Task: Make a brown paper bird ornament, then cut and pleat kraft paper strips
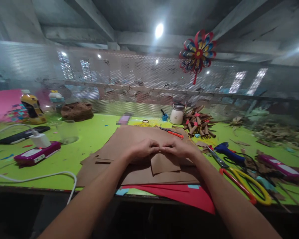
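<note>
My left hand (pixel 145 148) and my right hand (pixel 177 148) meet at the middle, thumbs and fingers pinched on the top edge of a small square of brown paper (pixel 165 165). Its lower part hangs loose over a pile of larger brown paper sheets (pixel 126 137). Red paper (pixel 189 198) sticks out from beneath the pile at the table's front edge. Just beyond my hands, small scissors with orange handles (pixel 175 133) lie on the sheets. Large scissors with red and yellow handles (pixel 239 182) rest to the right of my right forearm.
Right: a blue glue gun (pixel 229 152), a purple power strip (pixel 280 166) and a heap of brown paper rolls (pixel 199 124). A white jar (pixel 177 114) stands behind. Left: another purple power strip (pixel 37 154) with a white cable, a clear cup (pixel 66 132) and a yellow bottle (pixel 33 108).
</note>
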